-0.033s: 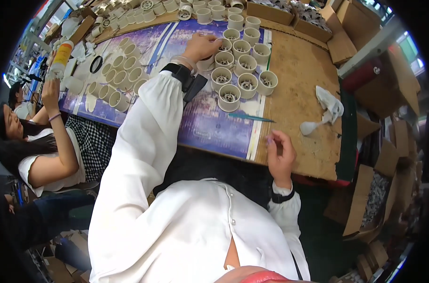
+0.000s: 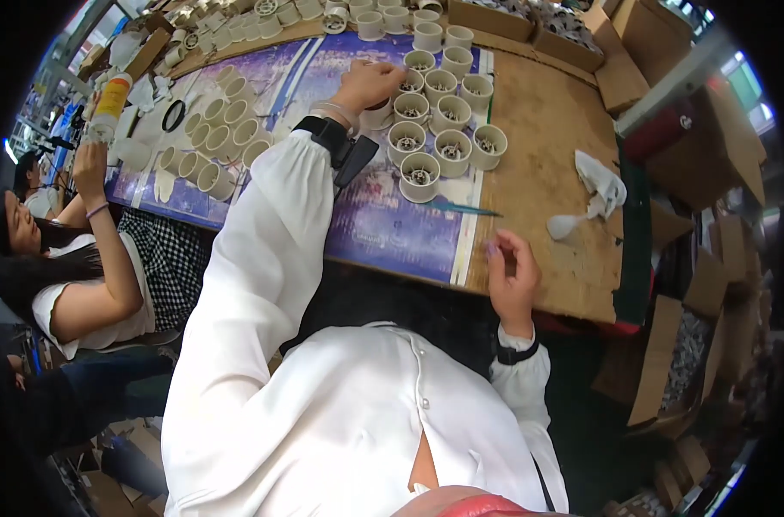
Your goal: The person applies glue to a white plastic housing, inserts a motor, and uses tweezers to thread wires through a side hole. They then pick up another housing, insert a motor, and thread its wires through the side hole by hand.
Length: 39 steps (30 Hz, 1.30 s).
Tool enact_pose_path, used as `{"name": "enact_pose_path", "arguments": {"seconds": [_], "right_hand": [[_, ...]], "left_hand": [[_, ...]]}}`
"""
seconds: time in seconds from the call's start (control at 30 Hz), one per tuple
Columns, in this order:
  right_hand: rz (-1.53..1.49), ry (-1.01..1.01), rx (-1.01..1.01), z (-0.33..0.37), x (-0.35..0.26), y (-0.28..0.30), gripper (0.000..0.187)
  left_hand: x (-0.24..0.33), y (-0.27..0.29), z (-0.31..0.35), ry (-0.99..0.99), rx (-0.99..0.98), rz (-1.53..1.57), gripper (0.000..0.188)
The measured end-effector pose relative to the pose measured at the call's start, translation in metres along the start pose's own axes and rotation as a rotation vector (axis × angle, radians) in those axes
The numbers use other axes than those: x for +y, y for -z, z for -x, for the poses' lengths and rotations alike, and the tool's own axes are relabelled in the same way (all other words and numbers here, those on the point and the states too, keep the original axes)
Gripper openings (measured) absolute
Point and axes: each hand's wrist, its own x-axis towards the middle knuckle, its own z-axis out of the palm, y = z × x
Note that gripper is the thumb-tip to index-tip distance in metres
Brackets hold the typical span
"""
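Left hand: where our white sleeve ends, our left hand (image 2: 368,84) reaches across the counter (image 2: 538,138), fingers curled round one white cup (image 2: 376,112) at the edge of the cluster.
Right hand: our right hand (image 2: 513,276) rests at the near edge of the counter, thumb and forefinger pinched together on something too small for us to tell.
White cups: we see a cluster of cups (image 2: 444,121) standing upright on the purple mat (image 2: 383,215), each with a small part inside.
Teal stick: a thin teal tool (image 2: 461,208) lies on the mat between the cups and our right hand.
Cloth: a crumpled white cloth (image 2: 599,185) lies on the bare wood, well right of the cups.
Neighbour: a person (image 2: 90,258) sits to our left, one hand raised near a bottle (image 2: 108,103).
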Motion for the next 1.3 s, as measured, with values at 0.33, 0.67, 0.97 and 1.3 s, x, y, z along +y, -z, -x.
{"name": "enact_pose_path", "arguments": {"seconds": [0.33,0.67,0.97,1.3], "right_hand": [[0.117,0.119,0.027,-0.005,-0.021,-0.013,0.025],[0.498,0.37,-0.15,-0.046,-0.057,-0.058,0.029],[0.575,0.104,-0.311,-0.02,-0.076,-0.087,0.032],[0.184,0.318,-0.189,-0.032,-0.074,-0.084,0.051]], "left_hand": [[0.013,-0.001,0.118,-0.125,0.335,0.664,0.054],[0.003,0.011,0.227,-0.077,0.026,0.867,0.038],[-0.014,0.022,0.263,-0.109,-0.36,0.856,0.031],[-0.018,0.015,0.259,-0.098,-0.29,0.711,0.033]]}}
